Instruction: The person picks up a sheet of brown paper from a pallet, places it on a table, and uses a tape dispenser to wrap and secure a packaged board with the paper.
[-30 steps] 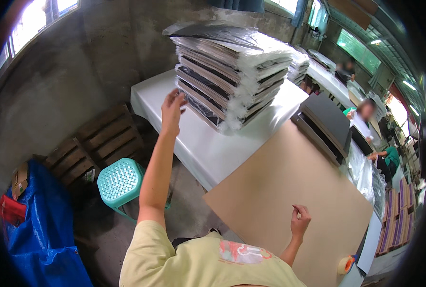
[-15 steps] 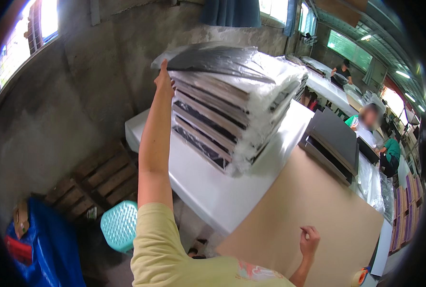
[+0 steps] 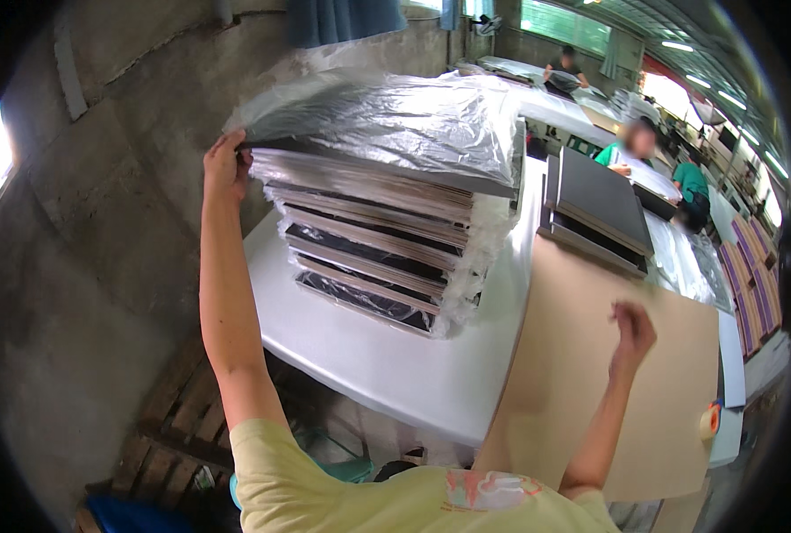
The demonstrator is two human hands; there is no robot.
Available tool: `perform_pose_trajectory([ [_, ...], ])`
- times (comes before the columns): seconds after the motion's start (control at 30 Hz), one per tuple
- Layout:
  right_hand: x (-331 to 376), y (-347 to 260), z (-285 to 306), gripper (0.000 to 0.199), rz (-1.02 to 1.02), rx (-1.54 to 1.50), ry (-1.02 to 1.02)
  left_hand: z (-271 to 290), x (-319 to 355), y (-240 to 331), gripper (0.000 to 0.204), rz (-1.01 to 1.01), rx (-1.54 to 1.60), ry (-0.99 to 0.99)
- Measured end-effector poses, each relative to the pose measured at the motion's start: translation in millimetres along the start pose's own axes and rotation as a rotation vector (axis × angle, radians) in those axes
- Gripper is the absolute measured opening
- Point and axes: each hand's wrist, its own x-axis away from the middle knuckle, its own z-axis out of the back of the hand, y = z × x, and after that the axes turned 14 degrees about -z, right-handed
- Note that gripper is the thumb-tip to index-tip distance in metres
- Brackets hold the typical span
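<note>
Upper left of frame, the left hand (image 3: 227, 167) grips the plastic-wrapped stack's (image 3: 387, 200) top corner, while the right hand (image 3: 634, 330), loosely curled and holding nothing, rests on the brown board (image 3: 591, 373) at right.

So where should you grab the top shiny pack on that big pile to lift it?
Probably at its near-left corner, where the left hand already pinches the top wrapped pack. It lies flat on the stack, so only edges are free; the right hand could likely take the opposite edge.

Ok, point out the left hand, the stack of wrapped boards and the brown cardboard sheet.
left hand (image 3: 227, 169), head view, on the back of the hand
stack of wrapped boards (image 3: 378, 240), head view, on its near side
brown cardboard sheet (image 3: 573, 355), head view, on its bare middle
</note>
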Motion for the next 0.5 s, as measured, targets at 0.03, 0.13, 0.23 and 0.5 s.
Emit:
perform_pose_trajectory([
  [0.03, -11, -16, -22, 0.009, -0.064, -0.129, 0.049, -2, -2, -9, 0.017, 0.004, -0.05, -0.013],
  [0.13, -34, -76, -87, 0.029, -0.291, -0.439, -0.295, -3, -4, -38, 0.032, -0.019, -0.453, -0.066],
  [0.23, -53, -84, -131, 0.043, -0.36, -0.358, -0.51, 14, -17, -63, 0.07, -0.38, -0.851, 0.195],
  [0.5, -74, -91, -170, 0.081, 0.173, 0.316, -0.422, -71, 88, -45, 0.095, 0.476, 0.047, 0.084],
])
